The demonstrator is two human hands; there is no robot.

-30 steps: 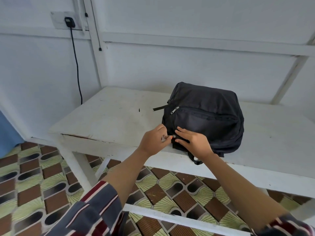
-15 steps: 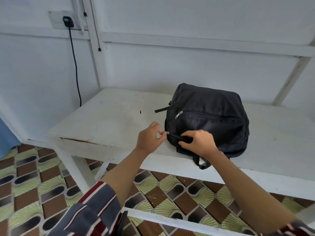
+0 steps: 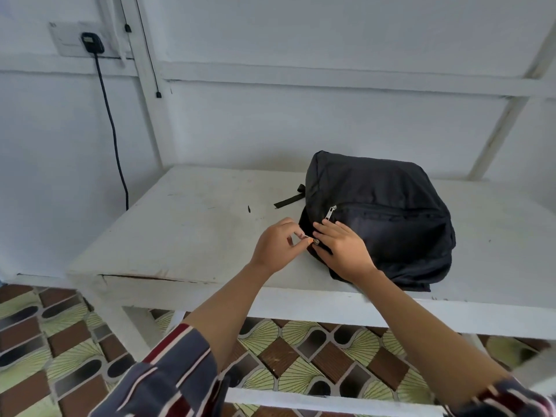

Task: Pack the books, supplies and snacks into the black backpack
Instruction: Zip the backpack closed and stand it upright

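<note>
The backpack (image 3: pixel 391 224) lies on its back on the white table (image 3: pixel 195 230), towards the right half and close to the near edge, with both hands at its near-left corner. The left hand (image 3: pixel 276 248) sits just left of the bag, over the tabletop, and pinches a small metal zip pull (image 3: pixel 313 239) between thumb and forefinger; the other fingers are curled into the palm. The pull stands at the bag's left edge, low on the side, between the two hands. The right hand (image 3: pixel 343 251) lies on top of the bag's near-left corner, palm down, its fingers (image 3: pixel 326 228) stretched out and a little spread, pressing on the dark fabric right beside the pull; it grasps nothing that can be seen, and its thumb is hidden. Just beyond those fingertips a second silver pull, the pocket pull (image 3: pixel 330 212), hangs at the left end of the front pocket's closed zip. A short black strap (image 3: pixel 290 200) trails from the bag's far-left side onto the table. Both forearms reach in from the bottom, bare to the elbow, the left one coming out of a striped sleeve (image 3: pixel 168 377), and they converge on the bag's corner. A black cable (image 3: pixel 111 121) drops from a wall plug (image 3: pixel 91 43) behind the table's left end. Patterned floor tiles (image 3: pixel 60 341) show below.
</note>
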